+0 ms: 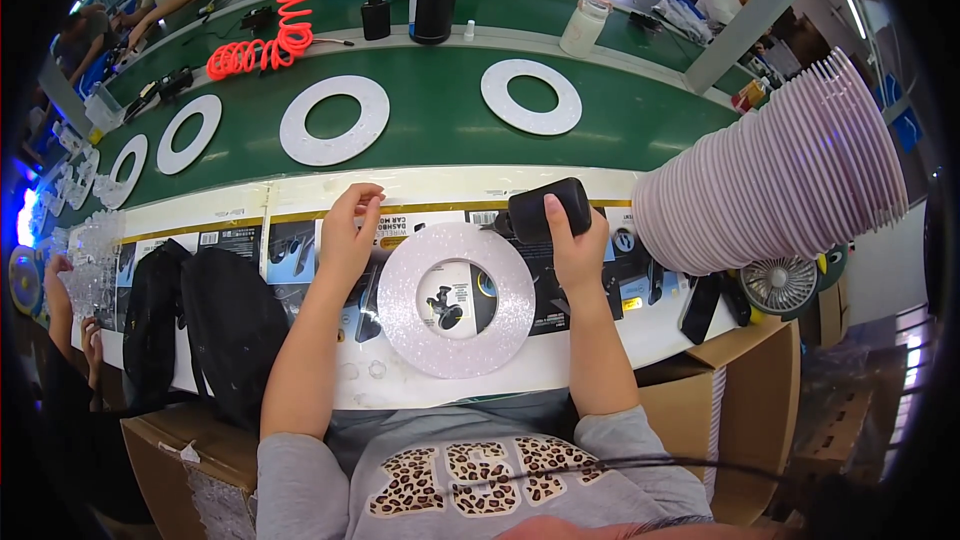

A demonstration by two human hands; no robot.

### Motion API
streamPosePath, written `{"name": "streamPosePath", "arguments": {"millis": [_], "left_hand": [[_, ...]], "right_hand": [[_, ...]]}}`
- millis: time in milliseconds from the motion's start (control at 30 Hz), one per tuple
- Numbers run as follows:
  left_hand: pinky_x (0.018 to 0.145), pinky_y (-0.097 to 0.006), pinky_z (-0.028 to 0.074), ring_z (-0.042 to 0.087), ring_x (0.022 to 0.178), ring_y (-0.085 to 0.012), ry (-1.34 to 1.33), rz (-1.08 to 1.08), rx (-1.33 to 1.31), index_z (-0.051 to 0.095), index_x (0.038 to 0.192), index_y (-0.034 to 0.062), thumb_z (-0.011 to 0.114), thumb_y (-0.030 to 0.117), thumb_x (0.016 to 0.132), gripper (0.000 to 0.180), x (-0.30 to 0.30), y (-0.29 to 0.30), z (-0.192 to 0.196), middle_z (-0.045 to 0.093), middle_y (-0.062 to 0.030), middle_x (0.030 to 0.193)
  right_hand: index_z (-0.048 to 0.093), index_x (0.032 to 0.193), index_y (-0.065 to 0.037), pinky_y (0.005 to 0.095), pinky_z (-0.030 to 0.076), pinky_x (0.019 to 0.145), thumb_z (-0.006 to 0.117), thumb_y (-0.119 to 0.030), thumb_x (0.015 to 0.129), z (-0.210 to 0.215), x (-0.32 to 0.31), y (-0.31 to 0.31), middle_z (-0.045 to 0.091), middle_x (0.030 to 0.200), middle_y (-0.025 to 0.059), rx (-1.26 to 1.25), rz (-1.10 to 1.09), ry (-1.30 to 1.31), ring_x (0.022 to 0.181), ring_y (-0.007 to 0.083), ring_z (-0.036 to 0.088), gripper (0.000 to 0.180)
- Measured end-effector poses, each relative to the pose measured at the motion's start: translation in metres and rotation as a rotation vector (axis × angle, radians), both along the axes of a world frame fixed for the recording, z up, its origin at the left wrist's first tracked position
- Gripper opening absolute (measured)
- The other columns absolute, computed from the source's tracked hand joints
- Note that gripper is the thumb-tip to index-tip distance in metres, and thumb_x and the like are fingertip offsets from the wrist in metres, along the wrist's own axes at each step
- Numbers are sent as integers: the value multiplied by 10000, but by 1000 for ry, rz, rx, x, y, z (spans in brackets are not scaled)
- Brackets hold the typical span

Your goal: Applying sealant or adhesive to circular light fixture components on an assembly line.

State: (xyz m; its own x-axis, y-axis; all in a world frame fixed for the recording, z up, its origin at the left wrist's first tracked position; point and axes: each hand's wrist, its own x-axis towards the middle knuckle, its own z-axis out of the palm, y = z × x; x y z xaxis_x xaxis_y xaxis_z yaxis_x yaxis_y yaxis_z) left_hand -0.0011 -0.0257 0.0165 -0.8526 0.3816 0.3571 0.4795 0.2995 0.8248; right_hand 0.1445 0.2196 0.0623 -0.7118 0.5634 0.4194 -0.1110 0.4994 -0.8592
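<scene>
A flat white speckled ring (408,325) lies on the bench in front of me, its round hole showing printed card beneath. My right hand (578,250) is wrapped round a black squeeze bottle (548,210), tipped sideways with its narrow end toward the ring's upper right edge. I cannot tell whether the tip touches the ring. My left hand (352,225) hovers by the ring's upper left, holding nothing, its fingers loosely bent and a little apart.
A tall leaning stack of white rings (770,170) stands at right, beside a small fan (778,285). More rings (335,120) lie on the green belt (430,120). Beyond are a large black bottle (433,0) and a jar (585,25). Black sleeves (235,315) lie left; a co-worker's hands (75,310) are farther left.
</scene>
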Motion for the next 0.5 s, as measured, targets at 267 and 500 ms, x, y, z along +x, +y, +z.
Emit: {"name": "streamPosePath", "arguments": {"millis": [267, 500], "left_hand": [[770, -286, 477, 651, 872, -191, -3, 2, 3, 592, 1000, 5, 524, 88, 919, 134, 0, 0, 0, 674, -114, 910], [771, -283, 475, 647, 870, -184, -20, -6, 3, 590, 1003, 4, 524, 90, 919, 136, 2, 2, 2, 671, -112, 902]], "right_hand": [[621, 772, 33, 286, 440, 563, 638, -232, 881, 9, 2, -4, 626, 643, 80, -54, -10, 84, 587, 137, 558, 287], [607, 758, 24, 237, 416, 555, 626, -232, 890, 4, 9, -2, 593, 655, 9, -57, 10, 105, 605, 64, 502, 288]]}}
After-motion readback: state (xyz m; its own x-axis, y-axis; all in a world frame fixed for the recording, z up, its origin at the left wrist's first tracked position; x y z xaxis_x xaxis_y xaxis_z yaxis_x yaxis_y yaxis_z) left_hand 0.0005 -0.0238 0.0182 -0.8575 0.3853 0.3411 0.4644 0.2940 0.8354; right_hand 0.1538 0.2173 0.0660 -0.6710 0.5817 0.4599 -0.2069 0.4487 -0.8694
